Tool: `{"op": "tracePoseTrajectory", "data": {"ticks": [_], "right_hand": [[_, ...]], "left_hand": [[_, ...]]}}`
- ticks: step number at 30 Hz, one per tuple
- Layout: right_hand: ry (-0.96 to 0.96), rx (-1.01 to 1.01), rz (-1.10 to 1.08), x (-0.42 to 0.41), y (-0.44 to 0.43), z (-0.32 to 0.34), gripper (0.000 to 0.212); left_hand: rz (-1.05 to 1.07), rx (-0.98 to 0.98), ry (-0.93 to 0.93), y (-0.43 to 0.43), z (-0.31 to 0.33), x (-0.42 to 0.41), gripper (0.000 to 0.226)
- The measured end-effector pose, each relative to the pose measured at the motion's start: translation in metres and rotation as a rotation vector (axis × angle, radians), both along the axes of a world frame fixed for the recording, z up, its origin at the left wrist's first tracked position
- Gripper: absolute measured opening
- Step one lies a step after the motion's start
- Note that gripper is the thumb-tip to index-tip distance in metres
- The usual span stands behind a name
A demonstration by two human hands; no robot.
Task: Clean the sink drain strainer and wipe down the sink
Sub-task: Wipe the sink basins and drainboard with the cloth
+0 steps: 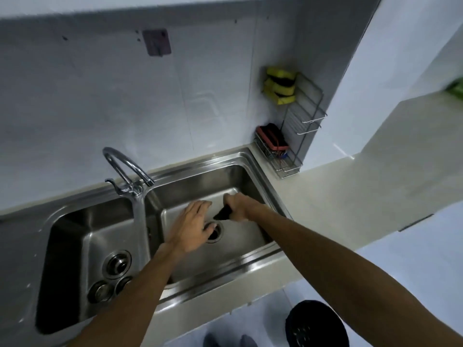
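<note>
Two smooth, brushed-steel basins form the sink (246,260), mid-frame; wiping looks not yet begun. Left hand (193,221) lies flat, fingers straight, holding nothing, over the right basin's round strainer (216,235). Right hand (239,206) grips a dark, blurred tool (223,213) just above it, so strainer cleaning seems underway.

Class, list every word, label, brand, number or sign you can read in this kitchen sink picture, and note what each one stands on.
None: no text can be read anywhere in this view.
The grey wall plate shows only dark marks, too blurred to read.
The yellow sponges, the faucet and the dark object in the right hand show no lettering.
</note>
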State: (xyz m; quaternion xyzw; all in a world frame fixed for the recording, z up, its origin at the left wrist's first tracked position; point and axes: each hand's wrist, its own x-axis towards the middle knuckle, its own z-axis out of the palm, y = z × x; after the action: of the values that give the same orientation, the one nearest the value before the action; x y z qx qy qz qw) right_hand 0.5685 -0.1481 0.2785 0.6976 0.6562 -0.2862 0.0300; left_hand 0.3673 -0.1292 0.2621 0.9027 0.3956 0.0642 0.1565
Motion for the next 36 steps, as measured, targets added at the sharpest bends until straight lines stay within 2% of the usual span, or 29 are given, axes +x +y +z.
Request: {"op": "tracePoseTrajectory", "data": {"ticks": [3, 8, 11, 14, 16, 21, 24, 27, 32, 36], "right_hand": [[0.076, 0.075, -0.045, -0.008, 0.007, 0.027, 0.032], [0.132, 0.204, -0.057, -0.007, 0.003, 0.084, 0.030], [0.135, 0.233, -0.097, 0.008, -0.003, 0.103, 0.047], [0.092, 0.242, -0.091, 0.029, -0.011, 0.124, 0.074], [0.055, 0.268, -0.097, 0.048, -0.015, 0.132, 0.082], [-0.031, 0.487, -0.126, 0.104, -0.018, 0.153, 0.046], [-0.124, 0.558, -0.134, 0.143, -0.014, 0.173, 0.043], [-0.253, 0.614, -0.164, 0.183, -0.001, 0.193, 0.031], [-0.406, 0.634, -0.169, 0.242, 0.026, 0.207, 0.029], [-0.467, 0.713, -0.094, 0.273, 0.038, 0.192, 0.036]], "left_hand": [[-0.033, -0.007, -0.001, 0.012, 0.022, 0.008, 0.066], [-0.064, 0.040, -0.058, 0.028, 0.074, 0.019, 0.041], [-0.102, 0.041, -0.119, 0.036, 0.090, 0.035, 0.036], [-0.148, 0.051, -0.176, 0.043, 0.108, 0.062, 0.030], [-0.198, 0.064, -0.217, 0.047, 0.121, 0.083, 0.027], [-0.269, 0.118, -0.282, 0.062, 0.151, 0.142, 0.025], [-0.318, 0.166, -0.330, 0.078, 0.168, 0.180, 0.031], [-0.356, 0.224, -0.341, 0.098, 0.184, 0.218, 0.030], [-0.354, 0.338, -0.365, 0.130, 0.200, 0.283, 0.027], [-0.348, 0.410, -0.317, 0.149, 0.199, 0.325, 0.023]]}}
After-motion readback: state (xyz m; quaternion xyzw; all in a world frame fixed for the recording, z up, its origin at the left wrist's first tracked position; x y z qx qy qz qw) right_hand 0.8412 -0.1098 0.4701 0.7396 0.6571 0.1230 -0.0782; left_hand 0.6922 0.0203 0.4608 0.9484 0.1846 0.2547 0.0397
